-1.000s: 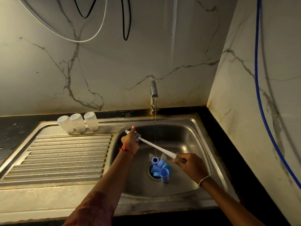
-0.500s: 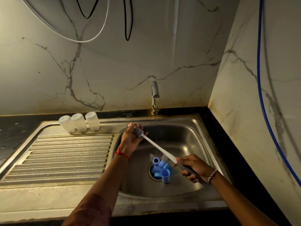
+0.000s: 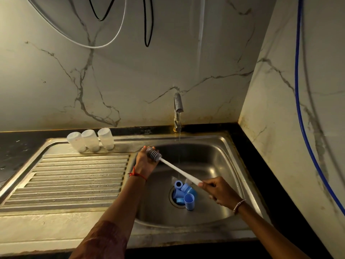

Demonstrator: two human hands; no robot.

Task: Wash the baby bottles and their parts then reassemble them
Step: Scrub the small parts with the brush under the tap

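L hand [image 3: 144, 162] curled round head of brush [image 3: 175, 169], R hand [image 3: 218, 191] gripping handle, over sink [image 3: 214, 161]. 3 bottles [image 3: 90, 140] upended far left, likely done; blue parts [image 3: 183, 193] at drain + reassembly left.

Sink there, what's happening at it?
A person holds a brush over the sink: the right hand grips its handle, the left hand holds its bristle head. Water runs from the tap. Blue parts lie piled at the drain, and three bottles stand at the back of the drainboard.
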